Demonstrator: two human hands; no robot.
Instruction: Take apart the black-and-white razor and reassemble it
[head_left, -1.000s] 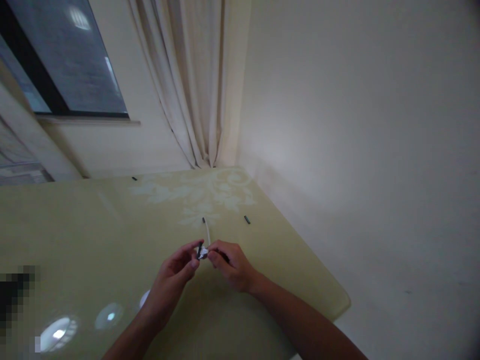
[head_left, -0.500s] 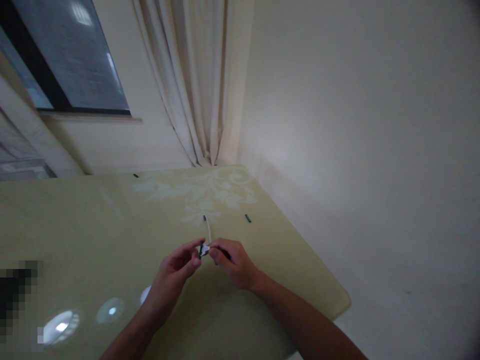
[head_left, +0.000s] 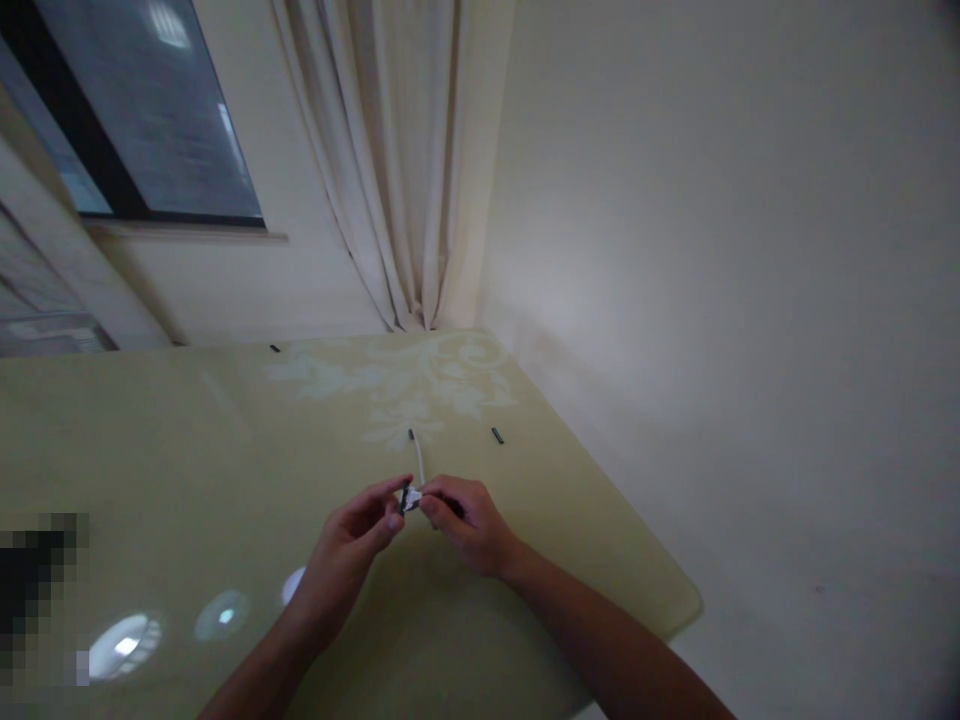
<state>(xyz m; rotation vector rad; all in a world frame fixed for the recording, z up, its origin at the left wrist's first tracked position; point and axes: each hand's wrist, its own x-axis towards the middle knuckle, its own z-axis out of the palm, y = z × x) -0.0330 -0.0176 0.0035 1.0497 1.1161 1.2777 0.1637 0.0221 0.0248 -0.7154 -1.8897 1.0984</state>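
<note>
Above the table, my left hand (head_left: 352,540) pinches a small dark strip-like piece (head_left: 404,498) between thumb and forefinger. Beside it, the thumb and bent forefinger of my right hand (head_left: 469,520) are closed on a small white and silvery piece (head_left: 412,498). The two pieces meet or nearly meet; whether they are joined is too small to tell. A thin white cable (head_left: 419,458) with a dark end reaches from behind my right fingers toward the back of the table. Its near end is hidden.
On the pale green table (head_left: 187,470) lie a small dark bar (head_left: 497,436) to the right and another dark bar (head_left: 275,349) near the back edge. A wall (head_left: 712,350) borders the table's right side. Curtains (head_left: 397,180) hang behind. A pixelated dark shape (head_left: 34,580) is at left.
Both hands keep nearly the same pose and grip. The whole view has shifted very slightly, and the small pieces appear a few pixels farther right.
</note>
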